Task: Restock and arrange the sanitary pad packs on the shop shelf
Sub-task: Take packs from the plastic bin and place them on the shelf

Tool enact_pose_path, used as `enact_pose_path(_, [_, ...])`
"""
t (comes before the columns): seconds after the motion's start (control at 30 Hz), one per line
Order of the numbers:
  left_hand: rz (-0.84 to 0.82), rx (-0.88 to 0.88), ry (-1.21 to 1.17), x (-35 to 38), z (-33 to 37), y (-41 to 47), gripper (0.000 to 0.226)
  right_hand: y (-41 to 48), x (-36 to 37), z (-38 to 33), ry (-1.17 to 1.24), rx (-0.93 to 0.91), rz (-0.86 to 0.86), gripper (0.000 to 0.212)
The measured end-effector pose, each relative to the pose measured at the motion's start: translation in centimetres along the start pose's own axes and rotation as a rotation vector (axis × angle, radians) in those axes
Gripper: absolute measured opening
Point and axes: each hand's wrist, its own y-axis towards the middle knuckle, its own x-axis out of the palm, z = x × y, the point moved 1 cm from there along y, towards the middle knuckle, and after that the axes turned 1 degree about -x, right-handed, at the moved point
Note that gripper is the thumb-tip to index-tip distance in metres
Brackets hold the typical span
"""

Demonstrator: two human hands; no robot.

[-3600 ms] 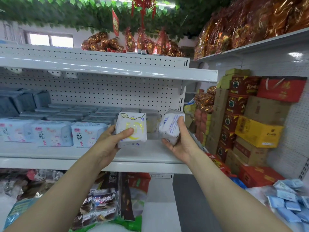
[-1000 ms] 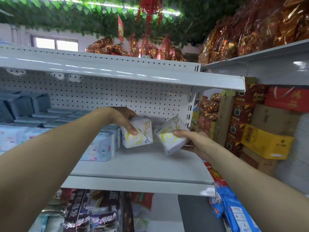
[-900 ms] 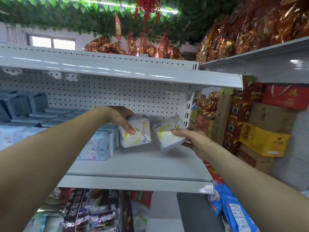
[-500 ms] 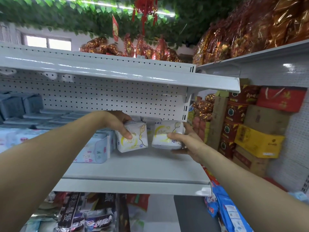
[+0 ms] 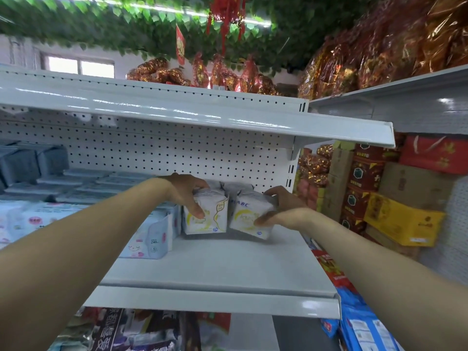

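Note:
Two white pad packs with yellow print stand side by side toward the back right of the white shop shelf (image 5: pixel 215 269). My left hand (image 5: pixel 188 192) grips the left pack (image 5: pixel 214 219) from above, fingers curled over its front. My right hand (image 5: pixel 281 211) holds the right pack (image 5: pixel 247 212) by its right side, thumb on its front; this pack sits slightly tilted. More white packs stand behind them against the pegboard, partly hidden.
Blue and pink pad packs (image 5: pixel 152 236) line the shelf left of the white ones, with grey packs stacked behind. An upper shelf (image 5: pixel 202 115) overhangs. Boxes (image 5: pixel 405 219) fill the right wall. Goods sit on the lower shelf.
Both hands have pushed the two white packs further back on the shelf. The right pack has been turned to face front and set down beside the left one.

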Motion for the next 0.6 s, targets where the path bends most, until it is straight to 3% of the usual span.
enact_pose_path(0.17, [-0.015, -0.015, 0.138, 0.6, 0.3, -0.1, 0.093, 1.1, 0.7, -0.5, -0.179, -0.009, -0.049, 0.077])
enact_pose_path(0.6, [0.077, -0.097, 0.216, 1.5, -0.1, 0.7, 0.089, 2.3, 1.8, 0.0, -0.146, 0.01, -0.046, 0.08])
